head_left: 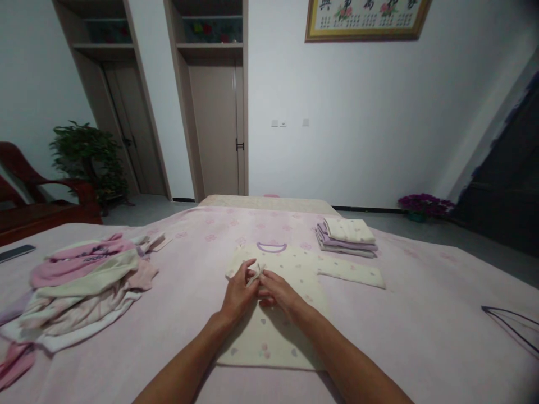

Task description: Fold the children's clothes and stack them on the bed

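Observation:
A cream long-sleeved child's shirt (290, 336) with small printed motifs and a purple neckline lies flat before me, hem toward me. One sleeve stretches out to the right. Over the upper body of the shirt, my left hand (242, 289) and my right hand (278, 290) come together, fingers closed on a raised bit of cream fabric (257, 272). It looks like the cuff of the other sleeve, though my hands partly hide it. My wrists and forearms cover part of the shirt's sides.
A pink flowered cloth (177, 336) covers the wide surface. Loose clothes (84, 280) are heaped at left, near a phone (17, 253). A folded stack of clothes (347, 238) stands at right, beyond the sleeve. A dark hanger (509, 322) lies at the right edge.

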A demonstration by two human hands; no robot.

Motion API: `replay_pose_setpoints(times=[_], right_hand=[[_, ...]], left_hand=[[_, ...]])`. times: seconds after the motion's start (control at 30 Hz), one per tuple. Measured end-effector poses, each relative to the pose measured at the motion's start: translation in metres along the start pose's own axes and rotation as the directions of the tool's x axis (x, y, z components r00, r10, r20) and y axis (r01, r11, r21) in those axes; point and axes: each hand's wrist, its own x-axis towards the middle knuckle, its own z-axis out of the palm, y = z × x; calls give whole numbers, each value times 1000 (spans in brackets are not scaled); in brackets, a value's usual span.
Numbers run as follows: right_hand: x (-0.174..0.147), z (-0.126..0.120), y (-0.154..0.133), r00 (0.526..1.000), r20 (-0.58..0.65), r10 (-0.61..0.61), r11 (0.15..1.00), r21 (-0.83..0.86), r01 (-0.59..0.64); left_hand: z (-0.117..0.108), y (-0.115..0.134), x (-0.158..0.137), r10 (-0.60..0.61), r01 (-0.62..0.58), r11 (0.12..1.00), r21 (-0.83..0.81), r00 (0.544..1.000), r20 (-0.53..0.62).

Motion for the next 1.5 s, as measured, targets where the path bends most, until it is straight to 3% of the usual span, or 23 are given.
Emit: replay_pose_setpoints(times=[0.1,0.2,0.27,0.33,0.4,0.5,0.57,0.63,0.73,0.9,1.17,1.5], right_hand=[[11,9,5,999,-34,19,1000,12,-19],[26,9,9,981,-191,-24,1000,-23,20],[35,5,9,958,-281,-63,998,-39,54],[41,-2,9,936,-335,-112,994,-32,107],[42,-9,9,915,-368,-166,985,-14,173],[39,-19,11,891,-399,-215,970,15,241],[38,-24,12,886,-410,-216,965,51,259],[37,-28,11,886,-426,-183,958,125,258],[38,-37,4,874,-475,-104,929,268,257],[41,-58,-5,841,-540,-32,887,373,273],[44,-82,-10,824,-566,-24,872,391,295],[27,-82,-45,816,-565,-121,923,238,302]], left_hand=[[5,-3,-8,-26,33,997,-67,995,101],[-1,-2,-7,-23,62,984,-168,975,223],[-14,2,-1,-35,59,993,-101,974,223],[-36,10,5,-54,34,992,121,985,164],[-62,20,10,-79,12,911,413,986,147],[-92,34,8,-258,36,655,755,949,179],[-101,40,0,-357,29,520,854,915,186],[-100,42,-12,-421,18,476,879,882,211],[-93,41,-29,-458,9,515,857,849,266],[-83,34,-44,-432,23,532,847,867,248],[-66,34,-47,-316,27,673,740,914,253],[-23,41,-44,-256,-58,779,624,880,401]])
